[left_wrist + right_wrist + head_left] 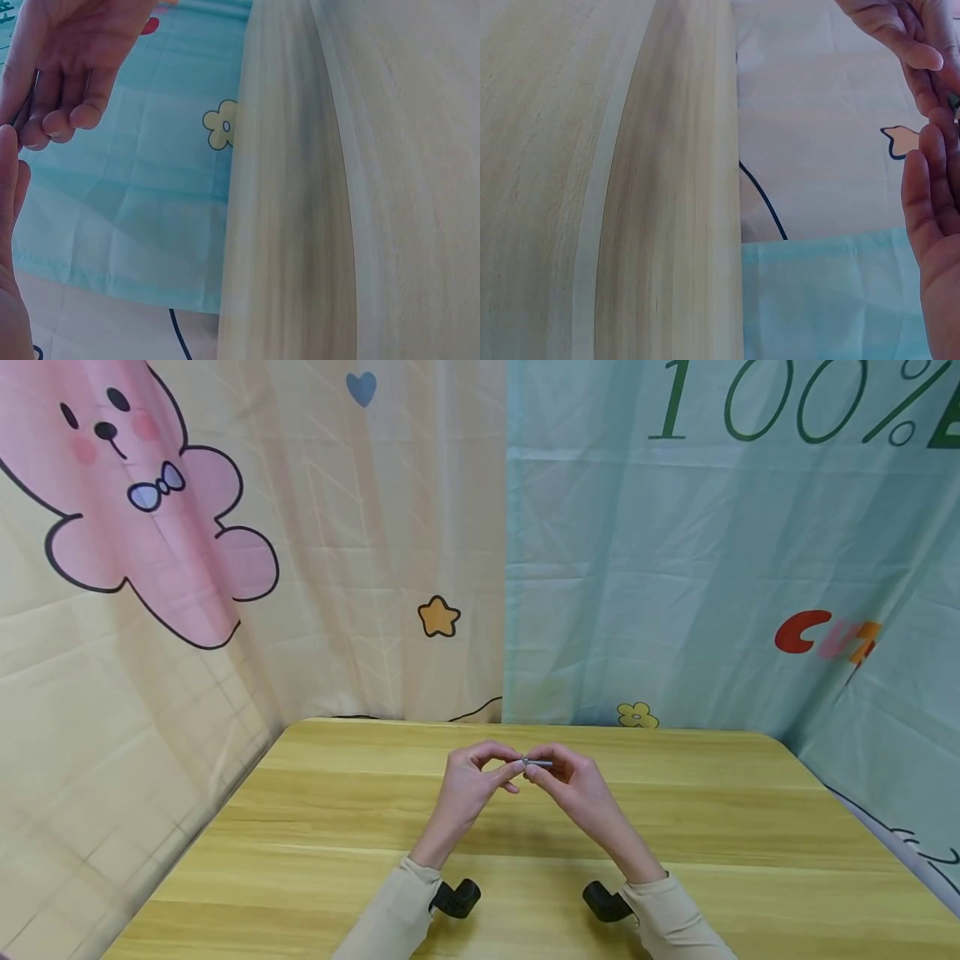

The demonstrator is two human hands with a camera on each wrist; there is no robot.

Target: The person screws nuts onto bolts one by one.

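Observation:
A thin, silvery metal rod [542,763] with a slightly wider left end is held level above the table in the head view; its exact kind is too small to tell. My left hand [471,783] pinches that wider end between thumb and forefinger. From the other side, my right hand [576,783] pinches the rod, its tip showing past the fingers. The fingertips of both hands nearly meet. In the left wrist view the right hand [79,45] hides most of the rod. In the right wrist view the left hand [896,30] appears at the top right.
Below the hands lies a wooden table [315,852]. Behind it hang a cream curtain [360,527] and a blue-green curtain [637,552]. A black wrist device [457,898] sits at the left sleeve, and another black device [606,902] at the right.

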